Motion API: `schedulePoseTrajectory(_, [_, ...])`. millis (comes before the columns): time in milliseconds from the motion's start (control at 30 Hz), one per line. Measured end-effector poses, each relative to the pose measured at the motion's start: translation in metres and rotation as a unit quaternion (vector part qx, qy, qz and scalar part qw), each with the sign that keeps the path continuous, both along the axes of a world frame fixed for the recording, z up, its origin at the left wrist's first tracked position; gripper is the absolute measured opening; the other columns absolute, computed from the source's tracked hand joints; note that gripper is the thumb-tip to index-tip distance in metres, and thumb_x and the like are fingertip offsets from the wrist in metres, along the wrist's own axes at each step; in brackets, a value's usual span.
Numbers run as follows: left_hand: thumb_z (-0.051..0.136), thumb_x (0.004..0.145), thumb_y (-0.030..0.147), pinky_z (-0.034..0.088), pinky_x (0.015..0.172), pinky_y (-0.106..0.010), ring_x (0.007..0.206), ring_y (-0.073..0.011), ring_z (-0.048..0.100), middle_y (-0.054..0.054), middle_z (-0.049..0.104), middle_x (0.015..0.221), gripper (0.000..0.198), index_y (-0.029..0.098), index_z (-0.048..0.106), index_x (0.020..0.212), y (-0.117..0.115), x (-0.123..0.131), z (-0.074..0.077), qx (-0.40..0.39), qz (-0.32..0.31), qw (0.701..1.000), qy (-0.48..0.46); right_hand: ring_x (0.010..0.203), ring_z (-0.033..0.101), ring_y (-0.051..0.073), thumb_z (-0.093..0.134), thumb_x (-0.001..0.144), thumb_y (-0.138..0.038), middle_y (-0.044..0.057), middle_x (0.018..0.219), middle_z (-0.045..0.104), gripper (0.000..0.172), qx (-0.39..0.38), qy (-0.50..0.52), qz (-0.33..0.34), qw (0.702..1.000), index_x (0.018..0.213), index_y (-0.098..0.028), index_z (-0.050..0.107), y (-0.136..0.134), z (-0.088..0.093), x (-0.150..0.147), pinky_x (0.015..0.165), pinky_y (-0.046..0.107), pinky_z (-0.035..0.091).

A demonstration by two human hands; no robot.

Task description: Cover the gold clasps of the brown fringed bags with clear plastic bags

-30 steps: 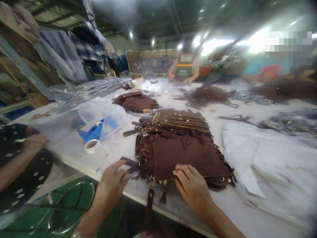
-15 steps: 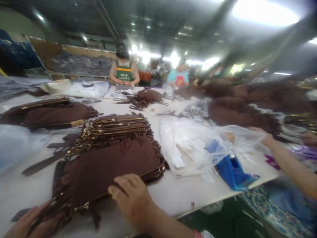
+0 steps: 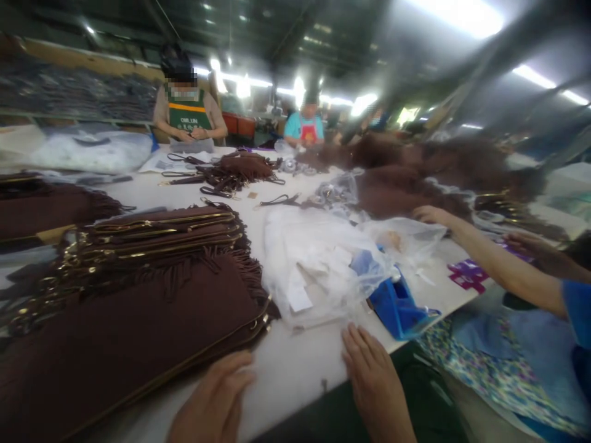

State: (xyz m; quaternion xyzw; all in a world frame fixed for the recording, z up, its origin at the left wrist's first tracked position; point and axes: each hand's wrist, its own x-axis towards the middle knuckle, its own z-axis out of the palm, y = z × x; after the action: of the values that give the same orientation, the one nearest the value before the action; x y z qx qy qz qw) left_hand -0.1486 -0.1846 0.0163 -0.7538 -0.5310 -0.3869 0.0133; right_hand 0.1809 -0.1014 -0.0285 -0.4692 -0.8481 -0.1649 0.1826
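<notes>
Two hands of mine are at the near edge of the white table. My left hand [image 3: 215,394], fingers loosely bent and a little apart, is just beside the lower edge of a brown fringed bag [image 3: 152,326] with gold zipper trim; nothing shows in it. Further right, my right hand [image 3: 373,375] rests with its fingers stretched out by the table edge, holding nothing. Ahead of it lies a clear plastic bag [image 3: 318,271] with white paper pieces inside. A blue plastic bin [image 3: 399,304] sits to the right of that bag.
Stacked brown zippered bags [image 3: 170,231] lie behind the nearest one. Wrist straps and brown pieces [image 3: 242,169] are heaped mid-table. At right, a co-worker's arm [image 3: 498,252] reaches over the table near purple pieces [image 3: 466,275]. Another person in a green apron [image 3: 188,117] stands opposite.
My right hand has left the brown bag and moved right to the table edge. My left hand has come from the bag's left end to its lower right side. The view has turned right.
</notes>
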Motion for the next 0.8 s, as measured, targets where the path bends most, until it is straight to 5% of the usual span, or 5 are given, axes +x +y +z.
schedulePoseTrajectory(133, [0.041, 0.093, 0.007, 0.05, 0.101, -0.032, 0.116, -0.0198, 0.058, -0.013, 0.064, 0.122, 0.034, 0.015, 0.055, 0.123, 0.05, 0.08, 0.005, -0.119, -0.132, 0.984, 0.011, 0.122, 0.056, 0.024, 0.033, 0.095, -0.004, 0.007, 0.13, 0.065, 0.045, 0.008, 0.022, 0.07, 0.997, 0.129, -0.017, 0.06, -0.017, 0.0, -0.006, 0.111, 0.043, 0.03])
schedulePoseTrajectory(267, [0.051, 0.086, 0.005, 0.046, 0.102, -0.047, 0.121, -0.0286, 0.05, -0.011, 0.054, 0.138, 0.051, 0.017, 0.048, 0.135, 0.083, 0.123, -0.002, -0.185, -0.163, 0.967, 0.062, 0.121, 0.057, 0.022, 0.038, 0.097, -0.008, 0.005, 0.127, 0.067, 0.039, -0.021, 0.074, 0.094, 0.993, 0.126, -0.019, 0.061, -0.016, 0.006, -0.001, 0.109, 0.039, 0.036])
schedulePoseTrajectory(467, [0.05, 0.095, 0.018, 0.045, 0.09, -0.043, 0.105, -0.0271, 0.053, -0.009, 0.066, 0.116, 0.017, 0.018, 0.066, 0.1, 0.104, 0.135, -0.005, -0.186, -0.178, 0.964, 0.064, 0.116, 0.059, 0.024, 0.051, 0.098, -0.028, 0.008, 0.122, 0.067, 0.035, -0.094, 0.157, 0.019, 0.983, 0.131, -0.019, 0.054, -0.009, 0.006, 0.009, 0.097, 0.039, 0.051])
schedulePoseTrajectory(633, [0.056, 0.09, 0.018, 0.04, 0.08, -0.033, 0.087, -0.0221, 0.056, -0.005, 0.068, 0.087, 0.016, 0.019, 0.067, 0.078, 0.117, 0.134, -0.003, -0.314, -0.096, 0.914, -0.237, 0.121, 0.056, 0.028, 0.053, 0.096, -0.04, 0.01, 0.131, 0.061, 0.046, -0.132, 0.173, -0.021, 0.976, 0.138, -0.02, 0.047, -0.002, 0.004, 0.01, 0.101, 0.046, 0.049])
schedulePoseTrajectory(800, [0.056, 0.085, 0.024, 0.033, 0.067, -0.029, 0.071, -0.0188, 0.051, -0.001, 0.06, 0.069, 0.021, 0.018, 0.062, 0.066, 0.122, 0.136, -0.002, -0.353, -0.037, 0.874, -0.331, 0.131, 0.047, 0.028, 0.055, 0.095, -0.039, 0.013, 0.144, 0.05, 0.061, -0.104, 0.176, -0.012, 0.979, 0.148, -0.015, 0.034, -0.004, 0.006, -0.002, 0.106, 0.045, 0.043])
